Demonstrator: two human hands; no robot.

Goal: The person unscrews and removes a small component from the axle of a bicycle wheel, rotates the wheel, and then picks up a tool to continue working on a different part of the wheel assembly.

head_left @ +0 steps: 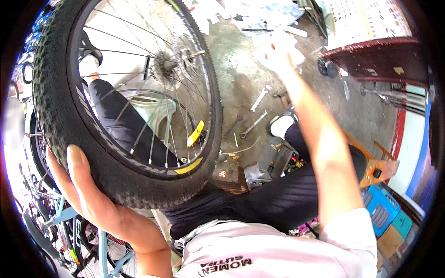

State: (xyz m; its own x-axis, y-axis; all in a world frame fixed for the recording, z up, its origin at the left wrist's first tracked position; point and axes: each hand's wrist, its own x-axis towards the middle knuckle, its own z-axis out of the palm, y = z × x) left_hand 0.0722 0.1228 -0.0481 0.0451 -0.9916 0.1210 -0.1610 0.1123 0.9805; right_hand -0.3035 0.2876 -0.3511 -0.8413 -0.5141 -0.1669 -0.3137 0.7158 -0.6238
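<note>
A bicycle wheel (60, 125) with a knobby black tyre stands tilted over my left leg. Its spokes, hub (168, 68) and yellow reflector (195, 134) show clearly. My left hand (88, 190) grips the tyre at its lower left, thumb on the sidewall and fingers round the tread. My right arm stretches far forward to the right of the wheel. At its end, my right hand (276, 52) is washed out by glare and blurred above the floor, near white paper or plastic; its fingers cannot be made out.
Several wrenches (259, 98) lie on the concrete floor between my feet. Close to my lap sits a tool box (273, 157) with small parts. A dark red wheeled cart (375, 58) stands at the far right, a blue case (382, 211) at the near right. Bicycles (60, 215) crowd the left side.
</note>
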